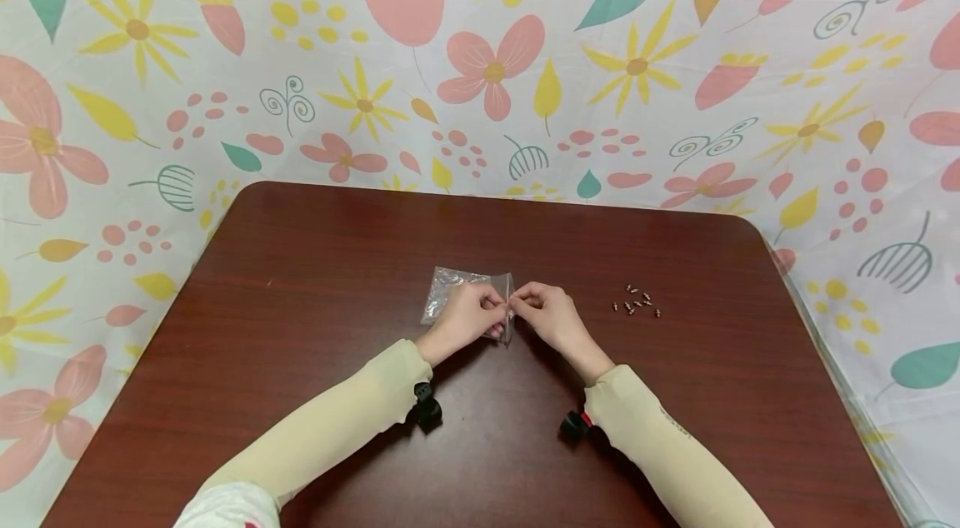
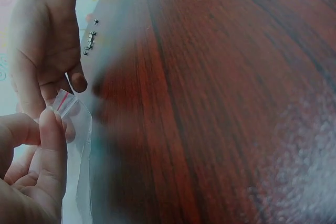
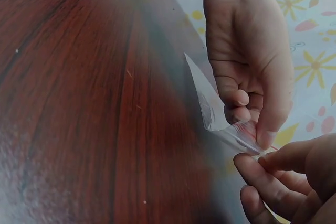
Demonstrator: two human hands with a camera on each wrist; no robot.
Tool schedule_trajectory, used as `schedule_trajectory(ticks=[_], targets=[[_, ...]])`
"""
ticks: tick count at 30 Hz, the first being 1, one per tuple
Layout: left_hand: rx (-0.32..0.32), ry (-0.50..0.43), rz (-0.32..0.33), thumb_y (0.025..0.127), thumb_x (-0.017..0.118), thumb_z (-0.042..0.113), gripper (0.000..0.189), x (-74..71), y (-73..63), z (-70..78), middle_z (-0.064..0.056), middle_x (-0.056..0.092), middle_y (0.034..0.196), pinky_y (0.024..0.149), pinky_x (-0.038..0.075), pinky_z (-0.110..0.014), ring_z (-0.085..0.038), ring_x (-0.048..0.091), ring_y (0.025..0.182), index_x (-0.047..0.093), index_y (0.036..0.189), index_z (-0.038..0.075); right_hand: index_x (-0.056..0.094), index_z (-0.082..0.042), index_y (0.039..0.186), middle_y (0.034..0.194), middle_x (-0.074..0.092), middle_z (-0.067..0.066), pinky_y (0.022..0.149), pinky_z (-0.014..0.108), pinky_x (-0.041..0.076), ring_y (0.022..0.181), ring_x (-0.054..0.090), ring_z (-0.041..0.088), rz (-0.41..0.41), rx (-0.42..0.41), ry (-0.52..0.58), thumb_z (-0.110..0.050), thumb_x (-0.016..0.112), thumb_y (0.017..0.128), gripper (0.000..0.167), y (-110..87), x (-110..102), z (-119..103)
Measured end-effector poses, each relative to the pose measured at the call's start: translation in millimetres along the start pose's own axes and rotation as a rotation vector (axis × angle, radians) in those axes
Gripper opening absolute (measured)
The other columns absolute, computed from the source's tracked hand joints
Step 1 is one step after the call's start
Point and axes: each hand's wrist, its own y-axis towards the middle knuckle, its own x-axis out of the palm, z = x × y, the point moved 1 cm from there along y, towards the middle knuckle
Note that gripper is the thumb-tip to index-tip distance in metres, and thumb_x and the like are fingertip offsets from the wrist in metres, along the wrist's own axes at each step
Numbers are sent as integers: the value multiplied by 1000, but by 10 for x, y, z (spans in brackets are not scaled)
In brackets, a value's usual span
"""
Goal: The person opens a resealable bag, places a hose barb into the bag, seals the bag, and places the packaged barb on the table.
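A clear plastic zip bag (image 1: 444, 288) with a red line along its seal lies between the two hands, near the middle of the table. My left hand (image 1: 470, 313) pinches it close to the sealed edge, thumb against curled fingers. At that same edge, the right hand (image 1: 551, 313) pinches the bag between thumb and forefinger. In the left wrist view the bag (image 2: 77, 145) hangs below the fingertips, its red strip at the top. The right wrist view has the bag (image 3: 210, 109) creased and standing off the table. Whether its mouth is parted I cannot tell.
Several small metal screw-like pieces (image 1: 637, 301) lie scattered right of the right hand. The brown wooden table (image 1: 337, 236) ends at a flower-printed cloth (image 1: 491, 70) behind it. Small black devices (image 1: 426, 411) are strapped at both wrists.
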Motion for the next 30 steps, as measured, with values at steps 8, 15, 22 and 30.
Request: schedule_trajectory(ticks=[8, 15, 22, 30], targets=[[-51, -68, 0, 95, 63, -5, 11, -10, 9, 9, -13, 74, 72, 58, 60, -29, -7, 66, 54, 73, 92, -9, 76, -4, 99, 81, 77, 7, 57, 23, 41, 64, 56, 10, -14, 48, 61, -13, 68, 99, 12, 14, 23, 19], [-79, -128, 29, 92, 60, -10, 9, -35, 13, -27, -17, 74, 74, 59, 61, -29, -9, 66, 55, 70, 92, -11, 74, 0, 98, 81, 77, 7, 58, 23, 44, 69, 62, 13, 4, 63, 114, -9, 64, 98, 13, 8, 23, 36], [-81, -121, -24, 96, 62, -6, 10, -16, 1, -8, -18, 74, 76, 60, 61, -29, -8, 66, 56, 71, 96, -12, 73, -3, 114, 92, 79, 9, 59, 25, 46, 67, 61, 13, -24, 49, 59, -17, 67, 101, 20, 17, 24, 31], [-71, -49, -24, 97, 64, -3, 9, -25, -16, 31, -10, 73, 71, 57, 60, -30, -8, 66, 52, 71, 96, -7, 77, -1, 114, 84, 76, 7, 58, 25, 47, 68, 61, 10, -25, -14, 18, -14, 67, 102, 21, 29, 25, 15]])
